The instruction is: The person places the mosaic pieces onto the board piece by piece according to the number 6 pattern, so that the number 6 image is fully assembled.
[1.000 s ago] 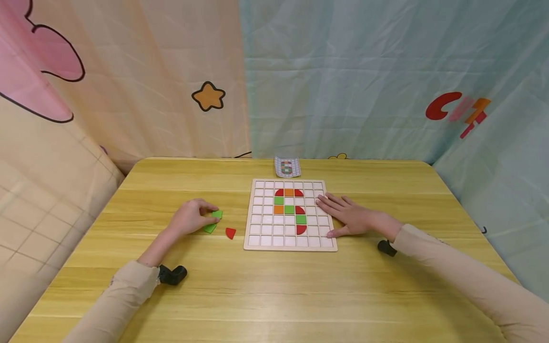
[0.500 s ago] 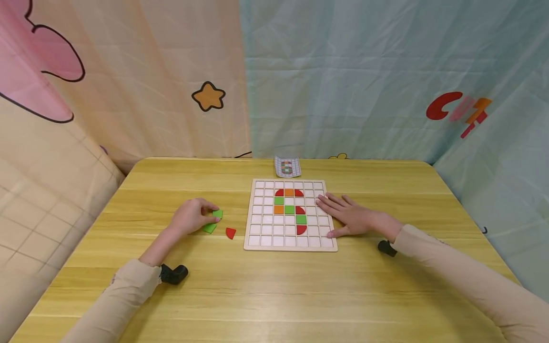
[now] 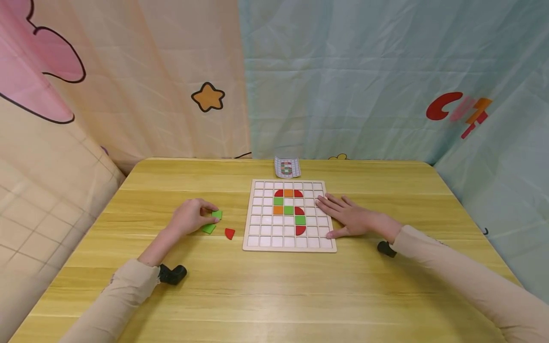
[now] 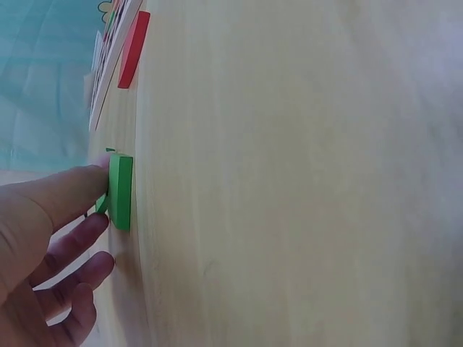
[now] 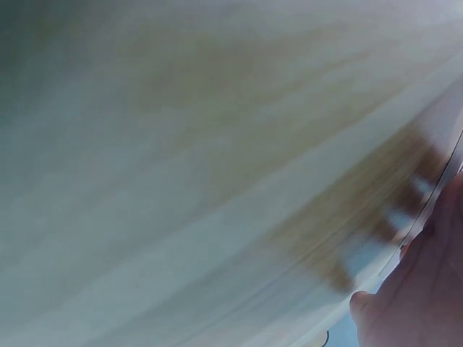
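My left hand (image 3: 190, 218) pinches a green square tile (image 3: 217, 215) between thumb and fingers, low over the table left of the board. A second green tile (image 3: 208, 228) lies right beside the fingers; in the left wrist view this tile (image 4: 121, 191) partly hides the pinched one. Close by is a loose red quarter-round tile (image 3: 229, 233). My right hand (image 3: 353, 220) lies flat, fingers spread, its fingertips on the right edge of the wooden grid board (image 3: 289, 250). Red, orange and green tiles sit in the board's cells in an S-like curve, among them an orange tile (image 3: 289, 193).
A small card (image 3: 287, 167) printed with a coloured grid pattern stands behind the board near the table's back edge. Printed curtains (image 3: 343, 85) hang behind and beside the wooden table (image 3: 283, 295). Dark devices (image 3: 172, 275) are worn at both wrists.
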Motion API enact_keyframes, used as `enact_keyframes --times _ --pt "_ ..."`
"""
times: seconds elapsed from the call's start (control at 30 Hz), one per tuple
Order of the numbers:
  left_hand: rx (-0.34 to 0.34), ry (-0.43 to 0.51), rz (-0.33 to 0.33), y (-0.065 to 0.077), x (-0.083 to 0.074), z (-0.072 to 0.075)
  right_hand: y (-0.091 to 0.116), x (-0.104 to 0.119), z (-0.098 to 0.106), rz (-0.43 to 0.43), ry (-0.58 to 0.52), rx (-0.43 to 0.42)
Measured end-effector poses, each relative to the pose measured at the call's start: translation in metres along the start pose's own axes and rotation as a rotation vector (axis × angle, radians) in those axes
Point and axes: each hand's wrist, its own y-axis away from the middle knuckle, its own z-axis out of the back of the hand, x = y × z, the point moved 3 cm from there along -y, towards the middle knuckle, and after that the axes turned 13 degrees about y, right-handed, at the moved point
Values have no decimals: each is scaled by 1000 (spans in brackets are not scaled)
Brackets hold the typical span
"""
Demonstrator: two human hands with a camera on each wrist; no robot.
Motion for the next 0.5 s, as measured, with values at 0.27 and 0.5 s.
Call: enact_keyframes --times 0.27,0.5 --pt "-33 -122 -81 1 -4 -1 0 0 0 -1 9 9" --pt "-87 -140 -104 -1 -8 -3 0 0 0 -1 20 7"
